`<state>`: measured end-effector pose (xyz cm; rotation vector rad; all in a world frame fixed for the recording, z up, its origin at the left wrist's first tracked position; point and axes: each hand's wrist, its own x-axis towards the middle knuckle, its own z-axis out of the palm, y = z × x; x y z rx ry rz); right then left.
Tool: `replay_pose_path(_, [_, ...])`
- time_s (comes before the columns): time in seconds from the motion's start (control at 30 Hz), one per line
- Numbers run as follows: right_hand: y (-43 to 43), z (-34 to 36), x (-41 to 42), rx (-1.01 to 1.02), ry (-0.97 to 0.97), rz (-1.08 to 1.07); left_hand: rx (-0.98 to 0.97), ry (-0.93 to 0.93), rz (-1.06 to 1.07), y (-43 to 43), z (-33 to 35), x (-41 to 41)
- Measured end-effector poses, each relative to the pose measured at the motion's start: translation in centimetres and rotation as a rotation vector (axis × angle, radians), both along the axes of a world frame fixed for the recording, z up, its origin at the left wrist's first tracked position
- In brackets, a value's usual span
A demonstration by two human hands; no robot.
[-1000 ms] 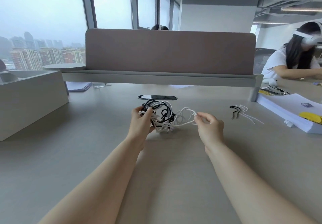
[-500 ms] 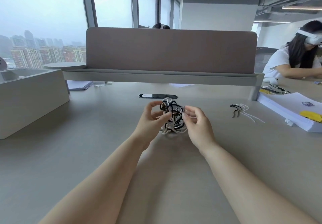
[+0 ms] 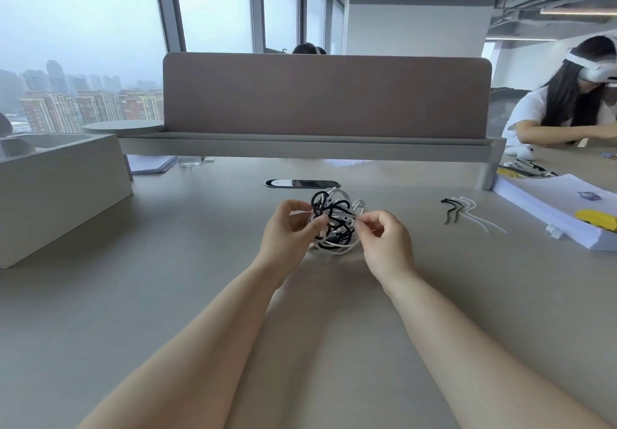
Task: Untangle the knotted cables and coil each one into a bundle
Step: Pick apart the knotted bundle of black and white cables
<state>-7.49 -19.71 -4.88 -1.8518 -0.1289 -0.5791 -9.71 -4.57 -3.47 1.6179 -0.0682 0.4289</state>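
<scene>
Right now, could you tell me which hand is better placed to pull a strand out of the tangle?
Probably the right hand: it pinches a strand at the right edge of the cable tangle, with bare desk beside it to pull into. The left hand grips the tangle's left side, steadying it.

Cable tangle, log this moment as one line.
phase: untangling | left hand: holds cable tangle | right hand: pinches a strand of it | tangle: black and white, knotted | cable ties: on desk, untouched

brown divider [image 3: 327, 95], paper stack [image 3: 541, 195] right, grey box [image 3: 60, 195] left
</scene>
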Motion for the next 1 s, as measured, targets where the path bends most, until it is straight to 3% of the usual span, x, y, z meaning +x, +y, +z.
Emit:
replay_pose_path(0.1, [-0.1,-0.3,0.2,-0.014,0.041,-0.012,0.013,0.025,-0.009,-0.2,-0.1,-0.1])
replay_pose_path(0.27, [0.0,-0.3,0.2,-0.023,0.055,-0.007,0.285,0.050,0.071,0.3,-0.9,0.8])
replay_pose_path(0.33, [0.0,-0.2,0.2,-0.030,0.057,-0.016,0.269,0.033,0.111,0.3,-0.9,1.0])
replay_pose_path(0.57, [-0.2,0.1,0.1,-0.005,0.003,-0.049,-0.057,0.066,0.162,0.8,-0.6,1.2])
replay_pose_path(0.83, [0.7,0.6,-0.7,0.081,-0.012,0.262,-0.434,0.126,0.040,0.7,0.4,1.1])
replay_pose_path(1.0, [0.9,0.4,-0.5,0.072,-0.029,0.328,-0.627,0.193,-0.111,0.7,1.4,0.3])
